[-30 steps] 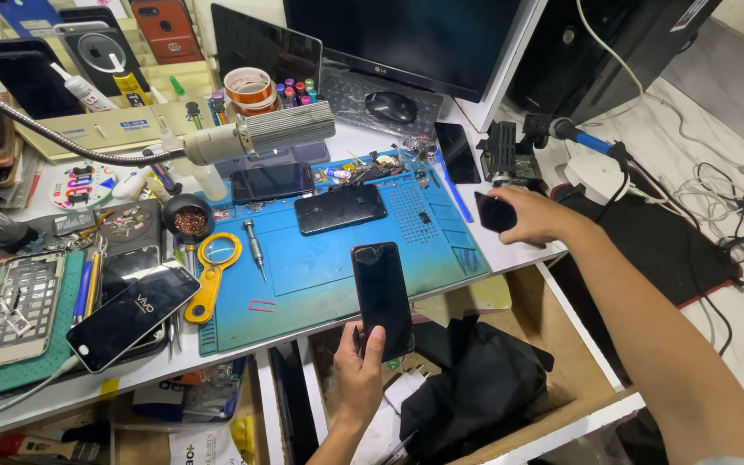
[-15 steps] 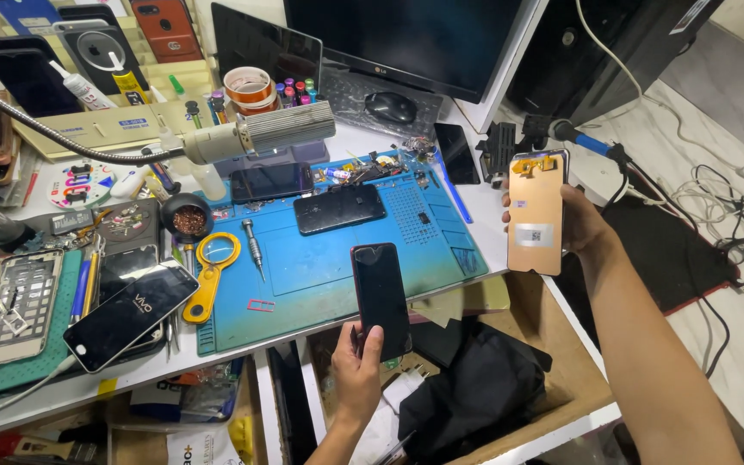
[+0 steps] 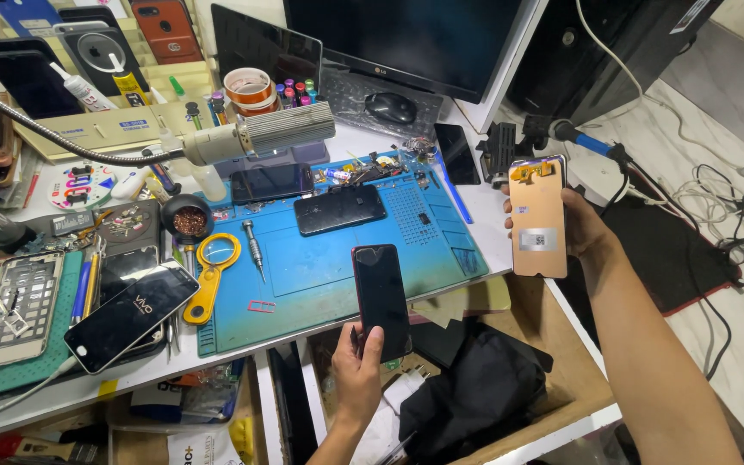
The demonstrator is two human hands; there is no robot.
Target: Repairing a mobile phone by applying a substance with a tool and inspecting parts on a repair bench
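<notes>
Nearest the viewer, the left hand (image 3: 356, 370) grips a dark phone (image 3: 381, 300) by its lower end, fingers wrapped around it, holding it upright over the front edge of the worktop (image 3: 492, 245). To the right, the right hand (image 3: 580, 226), which was resting on the worktop a second ago, has lifted a thin replacement screen panel (image 3: 537, 217), copper-coloured back showing, fingers closed on its edge; both parts are now raised side by side, probably for comparison. Beyond lies a blue repair mat (image 3: 329, 267) with another phone (image 3: 339, 209), a screwdriver (image 3: 254, 244) and a yellow magnifier (image 3: 213, 267). Farther back stands a monitor (image 3: 406, 39).
</notes>
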